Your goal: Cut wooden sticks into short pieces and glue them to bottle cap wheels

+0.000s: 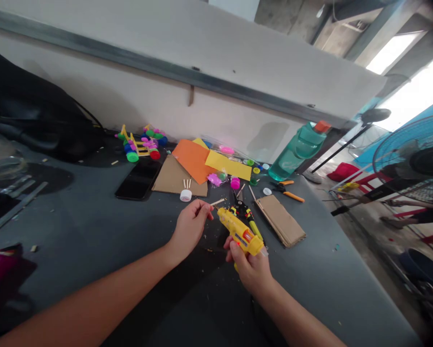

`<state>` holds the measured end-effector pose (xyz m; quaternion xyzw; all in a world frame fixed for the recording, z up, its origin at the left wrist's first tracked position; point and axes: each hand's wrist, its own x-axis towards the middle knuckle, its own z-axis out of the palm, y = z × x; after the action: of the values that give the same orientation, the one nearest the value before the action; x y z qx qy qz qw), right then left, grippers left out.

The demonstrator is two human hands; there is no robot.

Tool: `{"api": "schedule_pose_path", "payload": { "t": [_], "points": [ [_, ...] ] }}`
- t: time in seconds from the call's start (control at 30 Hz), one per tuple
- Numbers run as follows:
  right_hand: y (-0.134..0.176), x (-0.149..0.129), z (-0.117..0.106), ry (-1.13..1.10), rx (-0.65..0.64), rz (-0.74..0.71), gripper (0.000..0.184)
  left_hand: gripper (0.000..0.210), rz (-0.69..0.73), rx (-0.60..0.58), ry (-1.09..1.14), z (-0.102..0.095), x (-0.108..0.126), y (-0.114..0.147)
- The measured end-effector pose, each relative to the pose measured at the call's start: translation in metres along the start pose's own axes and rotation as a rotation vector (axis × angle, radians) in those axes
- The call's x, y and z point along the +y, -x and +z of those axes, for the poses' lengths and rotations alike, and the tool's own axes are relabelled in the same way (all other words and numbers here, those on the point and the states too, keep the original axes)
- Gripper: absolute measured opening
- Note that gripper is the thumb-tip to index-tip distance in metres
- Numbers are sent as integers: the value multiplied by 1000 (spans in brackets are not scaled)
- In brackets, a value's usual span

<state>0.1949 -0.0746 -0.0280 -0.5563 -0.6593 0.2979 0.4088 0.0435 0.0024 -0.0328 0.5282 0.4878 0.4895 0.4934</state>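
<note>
A yellow hot glue gun (pixel 238 229) is in my right hand (pixel 252 270), its fingers wrapped round the handle and its nozzle pointing up and left. My left hand (pixel 192 224) pinches a thin wooden stick (pixel 218 202) close to the nozzle; whether they touch I cannot tell. Just beyond the glue gun lie pliers with black and yellow handles (pixel 241 205), partly hidden by it. A white bottle cap (pixel 185 195) sits past my left hand, with several short sticks (pixel 187 183) behind it on a cardboard sheet (pixel 166 178).
Orange paper (pixel 193 159), yellow paper (pixel 229 165) and coloured caps lie along the wall. A phone (pixel 137 180) and small toy-like assemblies (pixel 140 143) are at left. Cardboard pieces (pixel 281 219), orange-handled pliers (pixel 289 189) and a green bottle (pixel 296 152) stand or lie at right, near the table edge.
</note>
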Motion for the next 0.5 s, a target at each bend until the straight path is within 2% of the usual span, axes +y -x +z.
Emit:
{"api": "schedule_pose_path", "payload": {
  "t": [0.17,0.5],
  "points": [
    [1,2,2,48,-16,-12,26,23,13,22,-24,1,0,0],
    [-2,-1,1,6,24,12,27,24,16,15,-30,0,1,-1]
  ]
}}
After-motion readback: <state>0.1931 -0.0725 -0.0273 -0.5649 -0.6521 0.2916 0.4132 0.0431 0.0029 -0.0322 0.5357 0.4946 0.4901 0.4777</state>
